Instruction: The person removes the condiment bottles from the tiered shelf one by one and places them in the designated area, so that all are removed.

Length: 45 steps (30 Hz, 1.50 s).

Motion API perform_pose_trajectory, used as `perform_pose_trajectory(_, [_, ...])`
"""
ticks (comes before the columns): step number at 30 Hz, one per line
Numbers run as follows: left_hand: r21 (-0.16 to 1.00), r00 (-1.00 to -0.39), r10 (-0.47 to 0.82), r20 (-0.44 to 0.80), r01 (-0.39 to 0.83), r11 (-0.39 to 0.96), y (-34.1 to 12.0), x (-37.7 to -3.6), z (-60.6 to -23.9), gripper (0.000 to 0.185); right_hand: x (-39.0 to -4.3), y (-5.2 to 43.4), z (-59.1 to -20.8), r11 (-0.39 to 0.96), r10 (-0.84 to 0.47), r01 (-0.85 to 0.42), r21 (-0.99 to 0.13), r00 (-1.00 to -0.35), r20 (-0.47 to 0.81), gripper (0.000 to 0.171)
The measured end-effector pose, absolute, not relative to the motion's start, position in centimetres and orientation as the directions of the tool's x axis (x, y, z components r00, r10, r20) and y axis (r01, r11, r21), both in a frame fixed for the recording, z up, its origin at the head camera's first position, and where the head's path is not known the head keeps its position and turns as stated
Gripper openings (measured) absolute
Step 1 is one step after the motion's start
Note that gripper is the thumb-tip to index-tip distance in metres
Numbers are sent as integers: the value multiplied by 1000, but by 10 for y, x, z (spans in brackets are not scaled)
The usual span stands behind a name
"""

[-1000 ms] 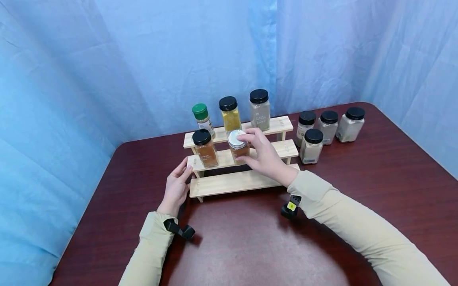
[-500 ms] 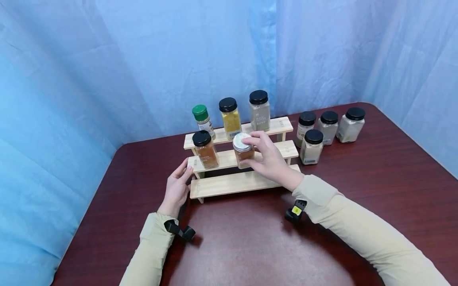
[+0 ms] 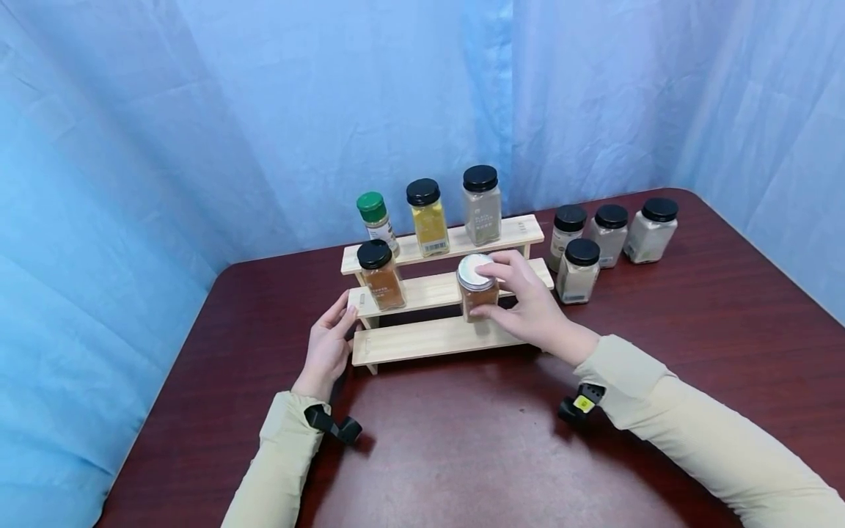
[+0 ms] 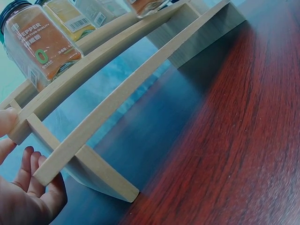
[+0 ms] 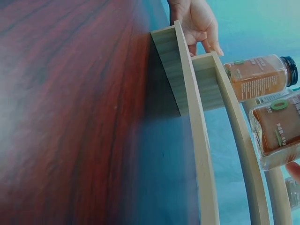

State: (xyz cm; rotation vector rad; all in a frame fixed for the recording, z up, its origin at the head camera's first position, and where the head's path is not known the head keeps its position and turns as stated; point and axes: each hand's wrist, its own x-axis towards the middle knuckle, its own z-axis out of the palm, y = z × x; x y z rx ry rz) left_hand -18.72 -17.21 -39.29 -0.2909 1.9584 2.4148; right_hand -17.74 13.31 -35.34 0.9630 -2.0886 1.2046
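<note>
Right hand (image 3: 531, 308) grips our silver-lidded jar (image 3: 477, 287) over the middle shelf; left hand (image 3: 328, 345), fingers relaxed, steadies our wooden rack (image 3: 422, 339).

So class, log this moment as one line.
right hand: grips silver-lid jar | left hand: touches rack end | jar: over middle shelf

Head view looks down from afar; both wrist views, low and close, share the rack (image 4: 140, 79).

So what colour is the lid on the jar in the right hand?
Silver-white, on the brown spice jar; head view.
</note>
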Motion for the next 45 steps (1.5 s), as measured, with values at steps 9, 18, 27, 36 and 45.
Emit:
perform_pose_trajectory(9, [970,-982,-103,-158,-135,-203,-172,-187,-393,48,-165,157,-356,364,-344,-811,-458,-574,744,67])
perform_pose_trajectory(18, [969,-980,-120,-161,-134,-208,-171,-187,-394,48,-155,187,-355,318,-376,-840,-439,-537,755,47])
perform_pose_trajectory(27, [973,-981,-117,-155,-132,-187,-171,-187,-392,49,-145,224,-365,406,-357,-819,-406,-551,754,60])
perform_pose_trajectory(36, [969,-983,-101,-155,-131,-210,-171,-188,-392,49,-140,260,-370,443,-341,-793,-418,-581,740,65])
perform_pose_trajectory(45, [969,-982,-99,-161,-138,-204,-173,-188,-392,49,-140,291,-370,558,-330,-727,-400,-636,697,75])
